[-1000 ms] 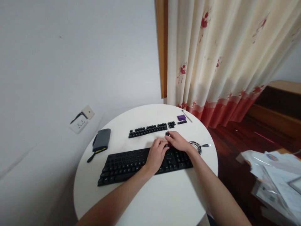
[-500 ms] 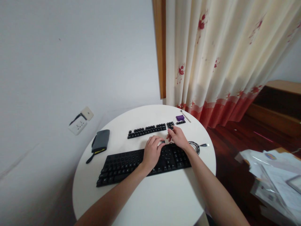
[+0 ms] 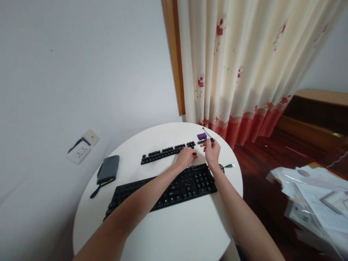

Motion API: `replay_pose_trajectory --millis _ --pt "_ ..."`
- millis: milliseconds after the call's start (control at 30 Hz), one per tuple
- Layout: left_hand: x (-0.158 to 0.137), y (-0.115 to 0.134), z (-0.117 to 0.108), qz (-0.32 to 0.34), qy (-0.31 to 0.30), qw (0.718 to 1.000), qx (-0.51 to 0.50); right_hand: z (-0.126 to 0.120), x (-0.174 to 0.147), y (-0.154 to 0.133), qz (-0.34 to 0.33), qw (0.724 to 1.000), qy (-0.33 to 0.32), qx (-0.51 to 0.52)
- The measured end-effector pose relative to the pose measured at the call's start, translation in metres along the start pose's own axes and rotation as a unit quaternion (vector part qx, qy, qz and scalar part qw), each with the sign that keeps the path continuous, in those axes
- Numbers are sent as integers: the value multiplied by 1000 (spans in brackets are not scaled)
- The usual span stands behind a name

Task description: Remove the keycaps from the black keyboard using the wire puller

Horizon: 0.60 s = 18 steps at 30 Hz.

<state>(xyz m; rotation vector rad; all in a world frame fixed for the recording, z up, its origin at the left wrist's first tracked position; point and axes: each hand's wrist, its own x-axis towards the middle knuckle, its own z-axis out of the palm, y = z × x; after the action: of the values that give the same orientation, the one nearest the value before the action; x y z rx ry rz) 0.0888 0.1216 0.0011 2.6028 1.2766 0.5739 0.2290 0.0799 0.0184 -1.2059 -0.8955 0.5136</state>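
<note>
My right hand [image 3: 212, 152] is raised over the right side of the table, closed on a keycap puller [image 3: 212, 140] with a small black handle and thin wires. My left hand [image 3: 187, 156] reaches past the keyboard to the loose black keycaps [image 3: 160, 155], by the right end of their rows. Its fingers are curled together; a dark bit shows between them, too small to make out. The black keyboard [image 3: 174, 194] lies across the table under my left forearm, which hides part of it. Many of its keys are in place; the upper edge shows bare spots.
On the white round table [image 3: 174, 232] lie a grey pouch [image 3: 108, 169] at left, a folded purple cloth [image 3: 201, 136] and a thin brush [image 3: 207, 132] at the back right. A USB plug [image 3: 230, 165] sticks out by my right wrist. Papers [image 3: 320, 203] are stacked at right.
My right hand has lifted away from the keyboard, up and to the right, with the keycap puller. My left hand has moved from the keyboard's top edge forward to the loose keycaps.
</note>
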Motion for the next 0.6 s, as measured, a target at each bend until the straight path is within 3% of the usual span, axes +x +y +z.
replay_pose_trajectory --millis 167,367,600 --pt "21 4 11 9 19 1000 6 0 2 4 -27 1000 6 -9" --pt "33 -2 15 -25 110 993 31 -1 3 3 -37 999 1 -15" --pt "39 -4 17 -66 113 990 49 -3 4 1 -22 1000 3 -20"
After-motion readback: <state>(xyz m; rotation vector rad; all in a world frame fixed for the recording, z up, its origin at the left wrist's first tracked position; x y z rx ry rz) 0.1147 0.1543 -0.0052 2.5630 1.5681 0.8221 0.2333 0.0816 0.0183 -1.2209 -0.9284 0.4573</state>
